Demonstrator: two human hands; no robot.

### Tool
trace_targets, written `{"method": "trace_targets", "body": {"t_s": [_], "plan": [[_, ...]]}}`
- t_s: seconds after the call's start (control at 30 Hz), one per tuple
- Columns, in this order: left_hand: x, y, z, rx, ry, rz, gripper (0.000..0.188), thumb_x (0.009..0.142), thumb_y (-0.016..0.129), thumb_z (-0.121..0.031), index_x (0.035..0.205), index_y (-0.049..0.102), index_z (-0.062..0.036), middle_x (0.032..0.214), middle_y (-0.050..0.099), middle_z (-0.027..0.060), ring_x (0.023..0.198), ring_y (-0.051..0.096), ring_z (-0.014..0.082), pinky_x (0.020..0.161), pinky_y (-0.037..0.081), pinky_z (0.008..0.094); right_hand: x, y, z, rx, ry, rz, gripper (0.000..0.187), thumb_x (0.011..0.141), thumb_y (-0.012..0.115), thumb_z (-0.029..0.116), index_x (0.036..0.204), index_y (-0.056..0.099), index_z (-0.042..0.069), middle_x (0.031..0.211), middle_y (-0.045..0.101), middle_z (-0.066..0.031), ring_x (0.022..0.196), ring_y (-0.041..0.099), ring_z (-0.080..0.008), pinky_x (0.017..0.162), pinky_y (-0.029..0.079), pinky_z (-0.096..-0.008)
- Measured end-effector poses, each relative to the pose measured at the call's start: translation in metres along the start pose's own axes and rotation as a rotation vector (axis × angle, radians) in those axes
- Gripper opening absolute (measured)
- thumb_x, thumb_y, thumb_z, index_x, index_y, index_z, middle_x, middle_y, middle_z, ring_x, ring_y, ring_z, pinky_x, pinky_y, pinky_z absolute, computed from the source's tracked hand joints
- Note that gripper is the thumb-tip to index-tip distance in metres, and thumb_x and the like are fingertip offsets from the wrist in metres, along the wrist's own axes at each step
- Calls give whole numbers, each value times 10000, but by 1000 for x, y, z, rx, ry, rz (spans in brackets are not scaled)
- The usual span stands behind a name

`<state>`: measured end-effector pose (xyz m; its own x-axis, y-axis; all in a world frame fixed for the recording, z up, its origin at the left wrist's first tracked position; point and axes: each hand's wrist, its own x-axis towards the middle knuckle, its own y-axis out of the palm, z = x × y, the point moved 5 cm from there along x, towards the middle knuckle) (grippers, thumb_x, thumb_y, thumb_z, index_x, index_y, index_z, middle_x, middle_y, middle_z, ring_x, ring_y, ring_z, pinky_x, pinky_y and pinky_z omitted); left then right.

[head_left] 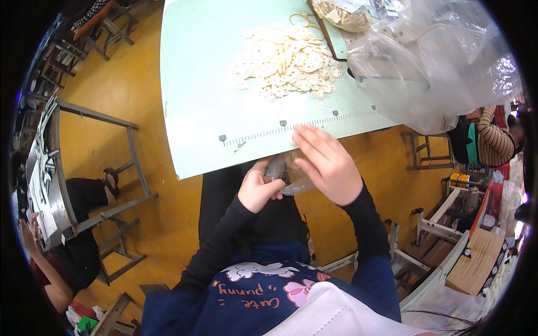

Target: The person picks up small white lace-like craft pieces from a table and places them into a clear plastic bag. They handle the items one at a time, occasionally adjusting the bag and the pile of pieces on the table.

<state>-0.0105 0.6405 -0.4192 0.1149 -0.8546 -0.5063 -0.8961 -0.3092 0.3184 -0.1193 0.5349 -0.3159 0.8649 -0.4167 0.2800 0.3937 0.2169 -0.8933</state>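
Note:
Just below the near edge of the pale green table [196,151], my left hand [259,187] is closed on the mouth of a clear plastic bag [300,185]. Something dark and something tan show through the bag, too small to make out. My right hand [328,165] is beside the bag, its fingers stretched over the table edge by the printed ruler scale [314,121]. Its thumb is apart from the fingers, and nothing shows between them. Farther back on the table lies a loose pile of small, flat cream pieces [288,61] with holes in them.
Large clear plastic bags [414,61] cover the table's right side, near a bundle of tan pieces [344,17] and rubber bands [302,19]. Another worktable [50,173] with a seated person stands left. At right are a person in stripes [496,140] and a cardboard box [475,260].

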Motion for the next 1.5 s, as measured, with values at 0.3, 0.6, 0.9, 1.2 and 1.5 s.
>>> {"method": "trace_targets", "body": {"t_s": [0.3, 0.6, 0.9, 1.2, 1.5], "plan": [[1, 3, 1, -7, 16, -2, 695, 787, 596, -7, 1420, 325, 86, 813, 645, 107, 580, 615, 126, 519, 473, 226, 8, -18, 13, 28, -21, -28, 344, 804, 714, 121, 1122, 659, 4, 1213, 635, -114, 1129, 593, -293, 969, 458, -387], [-1, 0, -3, 18, -10, 13, 697, 793, 602, -32, 1414, 319, 111, 729, 624, 86, 583, 612, 126, 538, 491, 232, 45, 14, -6, -53, -95, -31, 387, 863, 661, 153, 1223, 612, 21, 1356, 557, -124, 1180, 568, -297, 1014, 440, -413], [0, 1, -1, 4, -24, 14, 702, 789, 608, 9, 1417, 309, 105, 917, 637, 140, 575, 606, 129, 513, 464, 223, 16, -2, -11, 46, -36, -24, 415, 848, 672, 121, 1253, 610, 60, 1359, 551, -133, 1218, 546, -286, 1026, 431, -409], [0, 0, 0, 13, -22, 2, 697, 793, 613, 2, 1415, 315, 108, 920, 635, 140, 569, 603, 125, 514, 465, 220, 4, 10, -9, -30, -106, 66, 451, 851, 663, 118, 1286, 581, 31, 1400, 526, -110, 1283, 508, -268, 1052, 414, -401], [0, 1, 0, -16, -14, 7, 696, 797, 609, -14, 1416, 316, 105, 871, 630, 125, 578, 605, 123, 521, 472, 224, -13, -13, 9, 10, -173, 5, 364, 786, 720, 104, 1137, 661, 28, 1206, 637, -98, 1092, 611, -247, 904, 487, -368]]}}
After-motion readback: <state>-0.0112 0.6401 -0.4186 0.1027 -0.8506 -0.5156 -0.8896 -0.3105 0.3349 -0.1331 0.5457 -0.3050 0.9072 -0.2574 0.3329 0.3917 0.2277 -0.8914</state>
